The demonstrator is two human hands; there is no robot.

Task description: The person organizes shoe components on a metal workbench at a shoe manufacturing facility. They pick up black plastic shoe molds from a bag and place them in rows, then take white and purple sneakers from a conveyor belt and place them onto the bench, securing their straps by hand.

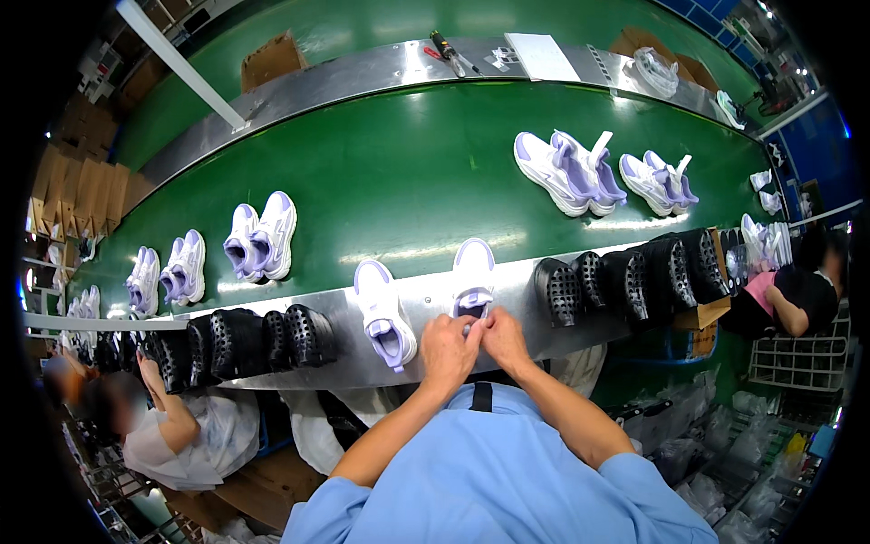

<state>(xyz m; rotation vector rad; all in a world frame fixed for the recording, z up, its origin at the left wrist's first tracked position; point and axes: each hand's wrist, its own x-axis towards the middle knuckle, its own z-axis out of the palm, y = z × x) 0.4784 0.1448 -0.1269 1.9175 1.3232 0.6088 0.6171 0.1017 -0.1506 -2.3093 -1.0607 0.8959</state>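
Note:
A white and lilac sneaker (473, 268) stands on the metal edge in front of me, toe pointing away. My left hand (449, 350) and my right hand (505, 341) meet at its heel end, fingers bent and pinched on the opening's rim. What exactly the fingertips grip is partly hidden by the hands. Just left of it stands a matching sneaker (386, 317), its toe also away from me; neither hand touches that one.
Green conveyor belt (408, 163) carries more sneaker pairs (263, 238) left and right (569, 174). Black perforated pieces line the metal edge on the left (245, 344) and right (625, 283). A screwdriver (446, 47) and white paper (542, 58) lie beyond. Co-workers sit on both sides.

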